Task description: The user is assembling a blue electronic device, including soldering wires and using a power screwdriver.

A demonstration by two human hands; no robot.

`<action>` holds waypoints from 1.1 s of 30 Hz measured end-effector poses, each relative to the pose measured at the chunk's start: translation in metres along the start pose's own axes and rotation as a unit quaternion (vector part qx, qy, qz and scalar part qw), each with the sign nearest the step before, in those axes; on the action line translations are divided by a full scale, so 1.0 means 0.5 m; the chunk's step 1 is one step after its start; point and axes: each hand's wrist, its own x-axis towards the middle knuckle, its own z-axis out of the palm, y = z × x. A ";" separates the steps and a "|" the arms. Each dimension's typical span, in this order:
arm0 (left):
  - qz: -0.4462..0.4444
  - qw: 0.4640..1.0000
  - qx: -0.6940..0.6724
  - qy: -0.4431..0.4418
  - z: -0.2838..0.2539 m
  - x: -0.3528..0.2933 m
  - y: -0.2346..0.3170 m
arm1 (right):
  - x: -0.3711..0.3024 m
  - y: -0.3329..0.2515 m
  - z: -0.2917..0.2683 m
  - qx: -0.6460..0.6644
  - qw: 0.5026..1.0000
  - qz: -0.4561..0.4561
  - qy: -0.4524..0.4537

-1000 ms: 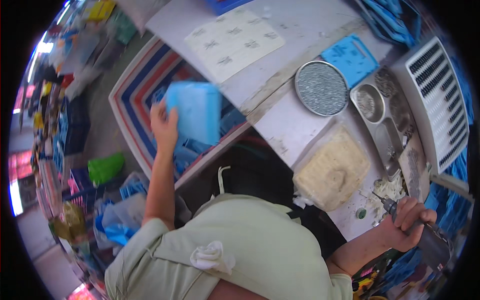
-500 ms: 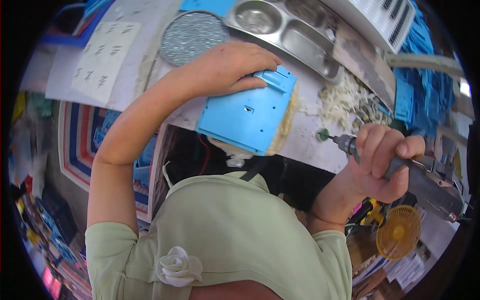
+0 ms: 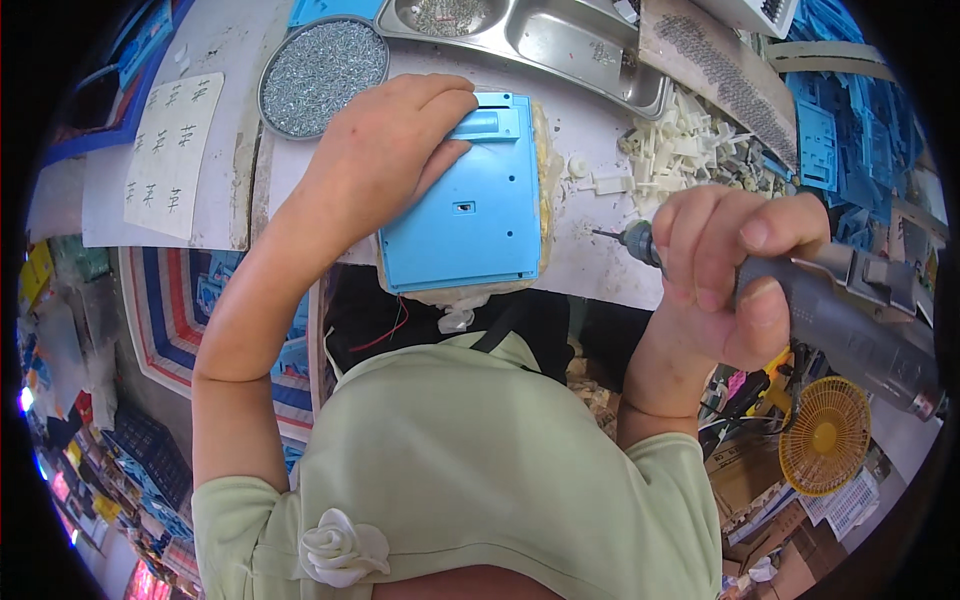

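Note:
A flat blue plastic casing lies before me on a pale padded support. My left hand rests over its upper left part, thumb and fingers curled onto the edge beside a raised slot. A thin red wire hangs from the casing's near edge. To the right, my right hand is wrapped round a dark grey electric screwdriver. Its thin bit points left, above the table and apart from the casing. I cannot make out a screw on the bit.
A round dish of small screws stands beyond my left hand. Behind the casing is a steel compartment tray. White plastic parts lie in a heap to the right, near piled blue parts. A yellow fan sits lower right.
The whole view has shifted, so the table things appear further left. My left hand still lies on the casing. The screwdriver has stayed right of it, its bit now sharply visible.

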 end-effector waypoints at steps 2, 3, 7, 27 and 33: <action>0.001 0.999 0.019 0.027 -0.002 -0.003 0.013 | 0.000 0.006 0.013 0.002 1.000 0.016 0.021; 0.001 0.999 0.028 0.043 -0.005 -0.002 0.022 | 0.002 0.007 0.019 0.005 0.999 0.021 0.026; -0.031 0.999 0.021 -0.008 -0.003 -0.034 0.073 | 0.005 0.030 0.005 -0.023 1.000 0.017 -0.009; -0.045 0.998 0.004 -0.042 0.010 -0.043 0.069 | -0.011 0.062 0.014 -0.022 0.998 0.035 -0.043; -0.046 0.998 0.007 -0.040 0.013 -0.044 0.070 | -0.029 0.064 0.028 -0.023 0.998 0.052 -0.028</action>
